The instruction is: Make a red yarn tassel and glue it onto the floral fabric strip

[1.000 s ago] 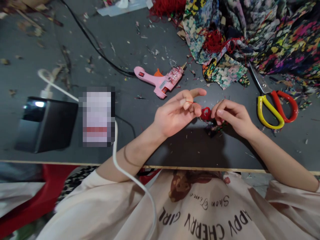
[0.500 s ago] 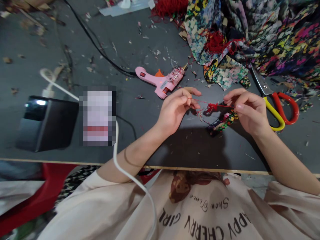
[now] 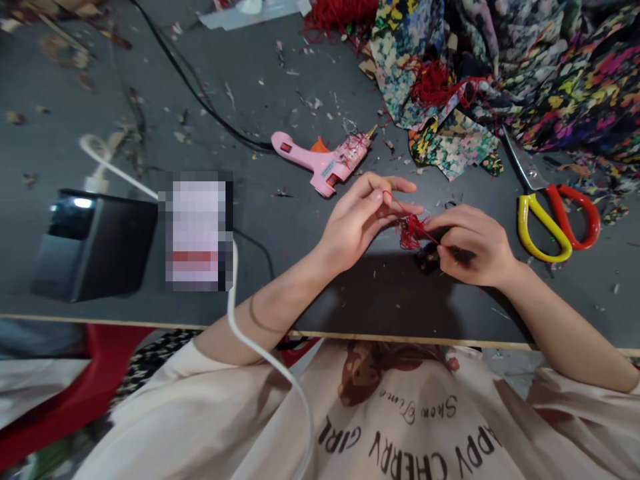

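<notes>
Red thread bunch: one held, loose and tangled (image 3: 411,232), right of the frame's centre, between the two hands; its taut strand (image 3: 431,235) sets the long axis, slanting from upper left to lower right.
Left hand: thumb and a finger of the left hand (image 3: 354,220) pinch the strand's upper-left end; other fingers stretch out rightward, spread.
Right hand: fingers of the right hand (image 3: 474,247) are curled, pinching the strand's lower-right end.
Floral scrap: one small dark piece (image 3: 429,259), mostly hidden by the right hand.
Thread on the desk (image 3: 280,267): two more red tangles, one on the floral cloth (image 3: 565,80), one at the top edge.
Tools: one pink glue gun (image 3: 320,162) near the left hand, nozzle toward the upper right; one pair of scissors (image 3: 550,200) at right, blades toward the upper left.
Since half a second ago: the right hand has come leftward, nearer the left; the bunch looks fuller, the scrap is more covered, and both scissor handles show whole.
</notes>
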Tool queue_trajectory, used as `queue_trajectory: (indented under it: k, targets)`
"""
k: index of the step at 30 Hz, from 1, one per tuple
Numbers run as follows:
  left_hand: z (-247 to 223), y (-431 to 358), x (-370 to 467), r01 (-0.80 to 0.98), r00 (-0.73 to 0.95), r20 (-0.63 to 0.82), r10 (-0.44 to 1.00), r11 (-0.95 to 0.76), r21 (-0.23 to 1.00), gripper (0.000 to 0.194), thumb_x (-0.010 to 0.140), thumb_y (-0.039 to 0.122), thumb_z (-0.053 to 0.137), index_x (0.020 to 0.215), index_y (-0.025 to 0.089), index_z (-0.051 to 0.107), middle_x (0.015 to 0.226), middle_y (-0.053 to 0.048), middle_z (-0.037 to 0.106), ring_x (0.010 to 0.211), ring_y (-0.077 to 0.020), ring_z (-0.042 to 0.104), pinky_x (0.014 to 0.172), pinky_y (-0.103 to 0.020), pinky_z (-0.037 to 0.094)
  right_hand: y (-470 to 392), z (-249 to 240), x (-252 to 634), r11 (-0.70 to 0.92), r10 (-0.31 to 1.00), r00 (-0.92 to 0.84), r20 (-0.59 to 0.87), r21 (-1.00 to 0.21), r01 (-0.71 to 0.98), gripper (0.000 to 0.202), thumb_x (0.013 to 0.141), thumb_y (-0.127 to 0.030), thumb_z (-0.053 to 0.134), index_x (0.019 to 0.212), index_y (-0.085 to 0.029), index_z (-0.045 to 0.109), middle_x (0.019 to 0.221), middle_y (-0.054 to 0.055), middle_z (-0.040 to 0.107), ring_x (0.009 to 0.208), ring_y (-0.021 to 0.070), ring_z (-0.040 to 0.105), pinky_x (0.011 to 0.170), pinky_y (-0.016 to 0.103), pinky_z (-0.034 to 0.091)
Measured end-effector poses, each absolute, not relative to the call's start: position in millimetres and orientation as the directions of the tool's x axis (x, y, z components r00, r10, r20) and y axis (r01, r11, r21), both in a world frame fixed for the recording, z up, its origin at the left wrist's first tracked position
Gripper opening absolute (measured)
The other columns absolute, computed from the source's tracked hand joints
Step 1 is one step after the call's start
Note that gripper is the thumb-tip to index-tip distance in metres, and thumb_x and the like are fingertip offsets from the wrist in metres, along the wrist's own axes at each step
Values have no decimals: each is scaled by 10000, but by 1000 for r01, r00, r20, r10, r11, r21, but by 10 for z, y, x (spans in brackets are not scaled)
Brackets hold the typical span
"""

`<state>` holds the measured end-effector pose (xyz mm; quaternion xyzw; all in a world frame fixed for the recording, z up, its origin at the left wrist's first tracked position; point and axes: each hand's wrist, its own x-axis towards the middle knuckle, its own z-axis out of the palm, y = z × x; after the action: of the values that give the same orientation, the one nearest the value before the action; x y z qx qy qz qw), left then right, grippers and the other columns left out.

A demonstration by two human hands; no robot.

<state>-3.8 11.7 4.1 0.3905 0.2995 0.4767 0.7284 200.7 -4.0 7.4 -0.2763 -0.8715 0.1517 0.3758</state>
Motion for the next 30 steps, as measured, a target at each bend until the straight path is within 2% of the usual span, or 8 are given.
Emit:
queue_trajectory:
  k: [3, 8, 13, 16, 19, 23, 25, 30]
  targets:
    - [39, 106, -39, -450, 323, 2, 946, 151, 880, 291, 824, 386, 721, 750, 164, 547, 1021, 20, 661, 865, -89, 719, 759, -148, 569, -55, 80, 2013, 734, 678, -503, 536, -519, 438, 123, 801, -114, 547, 728, -212, 534, 776, 48, 724, 694, 160, 673, 642, 279, 513]
    - [16, 93, -42, -439, 317, 18, 948, 130, 889, 264, 823, 400, 723, 768, 177, 592, 1040, 10, 655, 867, -103, 706, 699, -167, 590, -82, 56, 2007, 424, 898, -328, 293, -772, 473, 121, 854, -110, 507, 863, -208, 577, 671, -26, 675, 499, 81, 599, 531, 193, 473]
    - [7, 82, -45, -406, 324, 33, 945, 108, 907, 272, 841, 409, 700, 779, 172, 580, 1067, -3, 645, 898, -114, 698, 736, -185, 600, -92, 35, 2013, 351, 878, -443, 183, -875, 333, 155, 902, -177, 473, 1041, -200, 537, 728, -26, 661, 546, 75, 594, 551, 185, 471]
    - [9, 72, -43, -380, 320, 37, 947, 93, 920, 278, 850, 419, 686, 787, 173, 572, 1086, -10, 635, 914, -122, 691, 752, -202, 605, -113, 46, 1991, 403, 852, -485, 194, -836, 373, 203, 873, -265, 580, 1053, -203, 511, 648, -63, 553, 504, 69, 517, 510, 180, 412]
    - [11, 66, -40, -383, 330, 37, 943, 98, 918, 261, 853, 409, 682, 794, 178, 576, 1093, -8, 629, 921, -121, 685, 762, -205, 604, -145, 63, 1940, 485, 852, -452, 265, -723, 491, 234, 808, -294, 680, 948, -216, 509, 591, -91, 441, 461, 60, 416, 470, 180, 339]
    - [9, 56, -39, -367, 346, 25, 938, 110, 924, 246, 857, 398, 675, 794, 182, 576, 1097, -11, 621, 927, -120, 683, 773, -205, 601, -176, 67, 1890, 576, 816, -449, 364, -586, 571, 78, 857, -238, 622, 851, -208, 550, 559, -79, 494, 425, 60, 373, 466, 188, 322]
    - [3, 51, -41, -343, 354, 17, 935, 113, 932, 259, 857, 413, 670, 795, 181, 572, 1107, -17, 616, 933, -127, 684, 783, -218, 604, -181, 56, 1887, 591, 806, -456, 377, -546, 594, 70, 887, -232, 584, 824, -202, 587, 531, -73, 516, 411, 64, 383, 475, 192, 331]
    - [2, 48, -45, -325, 355, 8, 935, 115, 939, 265, 849, 421, 671, 796, 180, 573, 1110, -30, 618, 939, -135, 682, 752, -212, 603, -179, 30, 1896, 558, 830, -404, 385, -550, 621, 97, 884, -218, 588, 828, -183, 658, 491, -66, 532, 389, 64, 395, 466, 195, 325]
